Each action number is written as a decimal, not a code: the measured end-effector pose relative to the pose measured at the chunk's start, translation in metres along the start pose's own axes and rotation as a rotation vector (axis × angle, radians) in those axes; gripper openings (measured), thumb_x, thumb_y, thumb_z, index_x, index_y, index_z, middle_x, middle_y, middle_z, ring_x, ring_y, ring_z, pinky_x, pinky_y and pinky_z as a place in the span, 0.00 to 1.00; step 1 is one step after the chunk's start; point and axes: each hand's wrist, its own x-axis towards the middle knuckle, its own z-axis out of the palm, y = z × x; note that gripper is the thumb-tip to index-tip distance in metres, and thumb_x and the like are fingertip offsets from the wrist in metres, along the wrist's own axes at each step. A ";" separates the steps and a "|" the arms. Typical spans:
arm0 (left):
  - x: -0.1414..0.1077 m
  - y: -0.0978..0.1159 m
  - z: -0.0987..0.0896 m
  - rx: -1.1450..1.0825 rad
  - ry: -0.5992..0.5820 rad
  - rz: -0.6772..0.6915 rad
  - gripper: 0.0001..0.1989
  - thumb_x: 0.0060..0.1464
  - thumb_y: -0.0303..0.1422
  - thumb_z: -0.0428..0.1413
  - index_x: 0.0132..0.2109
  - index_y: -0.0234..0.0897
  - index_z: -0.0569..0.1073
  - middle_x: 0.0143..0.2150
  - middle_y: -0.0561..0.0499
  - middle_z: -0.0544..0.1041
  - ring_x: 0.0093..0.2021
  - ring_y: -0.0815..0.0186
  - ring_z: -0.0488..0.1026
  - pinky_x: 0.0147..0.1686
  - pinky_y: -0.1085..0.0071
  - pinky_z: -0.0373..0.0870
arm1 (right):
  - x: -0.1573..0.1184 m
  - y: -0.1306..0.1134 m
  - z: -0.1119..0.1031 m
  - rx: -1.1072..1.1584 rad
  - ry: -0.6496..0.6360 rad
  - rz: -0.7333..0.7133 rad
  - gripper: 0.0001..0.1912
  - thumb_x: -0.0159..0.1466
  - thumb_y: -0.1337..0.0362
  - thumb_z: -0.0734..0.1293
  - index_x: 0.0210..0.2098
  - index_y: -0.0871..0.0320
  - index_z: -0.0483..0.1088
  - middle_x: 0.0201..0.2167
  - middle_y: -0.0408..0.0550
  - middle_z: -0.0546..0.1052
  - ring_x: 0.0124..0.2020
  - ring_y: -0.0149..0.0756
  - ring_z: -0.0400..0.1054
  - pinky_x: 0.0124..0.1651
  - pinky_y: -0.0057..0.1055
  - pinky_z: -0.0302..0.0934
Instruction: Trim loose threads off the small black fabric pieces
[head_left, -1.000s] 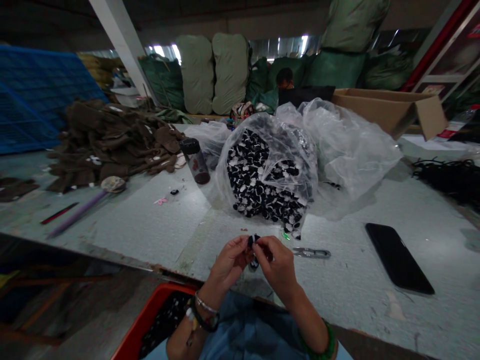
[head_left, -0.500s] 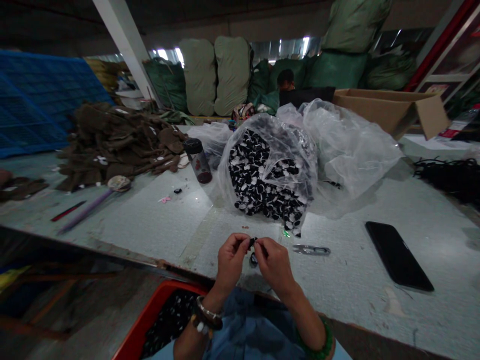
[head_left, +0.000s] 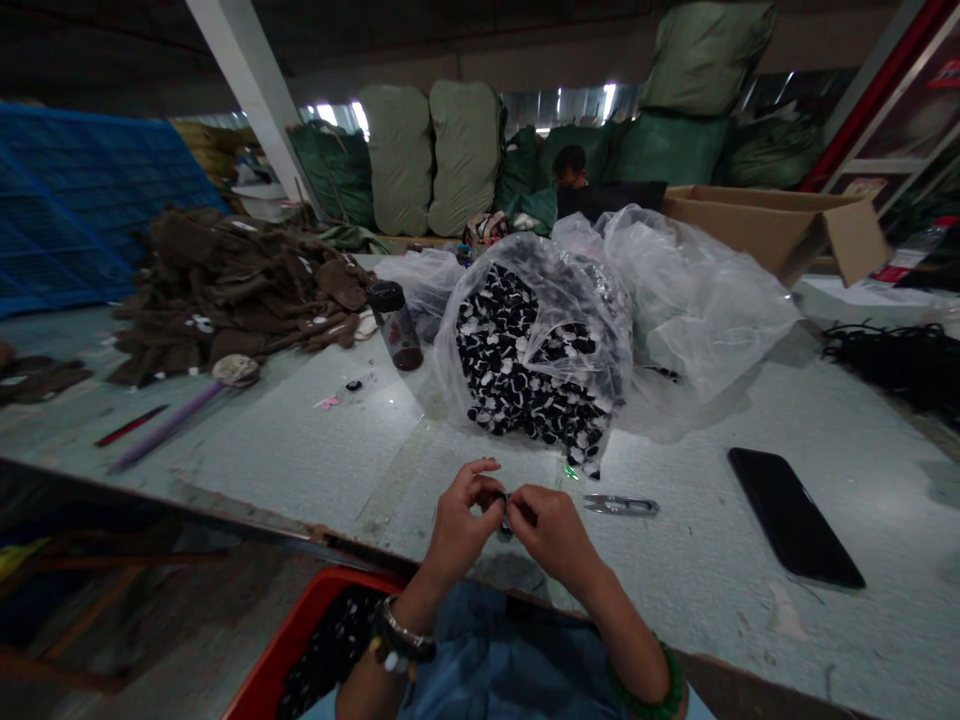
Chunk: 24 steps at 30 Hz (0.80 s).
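My left hand (head_left: 463, 520) pinches a small black fabric piece (head_left: 503, 497) between thumb and fingers, its other fingers lifted. From the other side, the fingertips of my right hand (head_left: 551, 525) are closed at the same piece. Just below them on the table lies another small dark and pale item (head_left: 505, 530), partly hidden by the hands. Beyond my hands a clear plastic bag (head_left: 570, 262) lies on its side, its mouth spilling many small black and white fabric pieces (head_left: 517, 375). A pair of thread snips (head_left: 621, 505) rests right of my right hand.
A black phone (head_left: 795, 515) lies at the right. A dark-lidded bottle (head_left: 395, 325) and a brown fabric pile (head_left: 240, 290) stand at the left. An orange bin (head_left: 289, 625) sits below the table edge. Behind are a cardboard box (head_left: 750, 215) and a person (head_left: 570, 168).
My hands have shifted slightly down, and the left fingers have lifted and spread. The black piece has come down towards the small item on the table. The view has tilted slightly.
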 end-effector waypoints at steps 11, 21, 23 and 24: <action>-0.001 0.006 -0.005 -0.689 -0.101 -0.327 0.26 0.37 0.26 0.56 0.47 0.35 0.61 0.26 0.54 0.70 0.19 0.77 0.61 0.19 0.78 0.56 | 0.016 -0.002 -0.005 0.311 -0.042 0.123 0.09 0.55 0.67 0.57 0.22 0.60 0.64 0.16 0.42 0.68 0.16 0.26 0.59 0.21 0.23 0.51; -0.002 0.003 0.004 -0.374 0.150 -0.082 0.15 0.40 0.27 0.55 0.39 0.36 0.65 0.31 0.52 0.73 0.31 0.69 0.70 0.34 0.72 0.64 | 0.004 -0.006 0.000 0.291 0.174 0.181 0.10 0.55 0.60 0.60 0.22 0.59 0.64 0.17 0.41 0.66 0.19 0.27 0.59 0.22 0.23 0.51; -0.004 -0.001 0.008 -0.290 0.189 -0.032 0.14 0.40 0.27 0.55 0.38 0.36 0.65 0.33 0.51 0.72 0.35 0.68 0.69 0.37 0.71 0.64 | 0.004 -0.008 0.002 0.175 0.182 0.162 0.09 0.56 0.63 0.58 0.22 0.59 0.64 0.18 0.42 0.67 0.20 0.28 0.59 0.24 0.23 0.51; -0.006 -0.002 0.009 -0.242 0.199 -0.006 0.13 0.40 0.27 0.55 0.37 0.36 0.65 0.33 0.51 0.71 0.36 0.67 0.69 0.38 0.71 0.64 | 0.004 -0.008 0.003 0.131 0.196 0.151 0.09 0.56 0.64 0.57 0.23 0.59 0.64 0.19 0.43 0.67 0.21 0.28 0.60 0.25 0.24 0.52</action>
